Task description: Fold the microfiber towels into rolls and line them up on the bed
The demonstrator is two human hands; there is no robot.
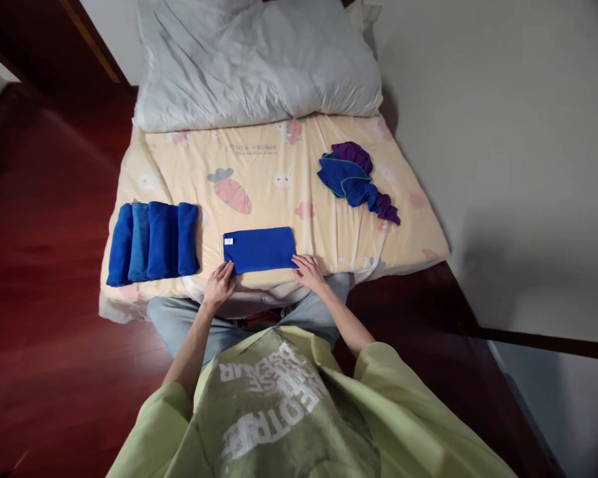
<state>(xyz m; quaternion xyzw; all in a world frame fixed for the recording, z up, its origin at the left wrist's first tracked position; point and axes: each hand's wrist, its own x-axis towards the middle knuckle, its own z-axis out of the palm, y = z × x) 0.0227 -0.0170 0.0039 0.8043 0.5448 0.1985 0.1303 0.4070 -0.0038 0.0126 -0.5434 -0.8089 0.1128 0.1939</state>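
Note:
A blue towel [262, 251], folded into a flat rectangle with a small white label at its upper left, lies on the bed in front of me. At its near left corner, the fingers of my left hand [220, 284] are closed on the edge. My right hand [309, 271] has its fingertips on the near right corner, thumb and fingers pinching the cloth. Several rolled or folded blue towels [158, 240] sit side by side to the left. Toward the far right is a crumpled pile of blue and purple cloths [351, 174].
A bed [264, 153] with a pale yellow carrot-and-rabbit sheet spreads before me. Across its far end lies a bulky light grey quilt or pillow [259, 66]. A pale wall [503, 146] rises on the right, and dark red flooring [44, 265] is at the left.

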